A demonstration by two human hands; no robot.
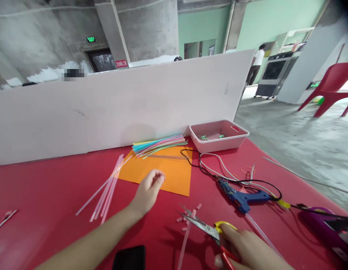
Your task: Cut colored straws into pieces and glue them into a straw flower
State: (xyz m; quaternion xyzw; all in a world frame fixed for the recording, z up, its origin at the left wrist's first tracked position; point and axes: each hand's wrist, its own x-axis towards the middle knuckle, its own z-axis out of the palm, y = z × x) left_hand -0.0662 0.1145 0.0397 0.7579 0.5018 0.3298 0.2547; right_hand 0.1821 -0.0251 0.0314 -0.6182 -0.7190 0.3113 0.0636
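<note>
My right hand (241, 243) grips a pair of scissors (203, 227) with yellow and red handles. The blades are parted and lie over a pink straw (185, 243) near its far end. Several short pink cut pieces (186, 222) are scattered beside the blades. Above the orange sheet's front edge, my left hand (148, 191) is closed, thumb against curled fingers; anything inside them is hidden. Several pink straws (107, 197) lie to its left, crossing one another. Beyond it, a bundle of coloured strips (159, 145) rests on the orange sheet (174, 176).
A blue glue gun (241, 197) with tangled cords lies to the right, near a purple device (326, 232). At the back stands a pink bin (219, 144) holding small green pieces. A black phone-like object (129, 258) is at the front. A white board (120, 108) borders the red table.
</note>
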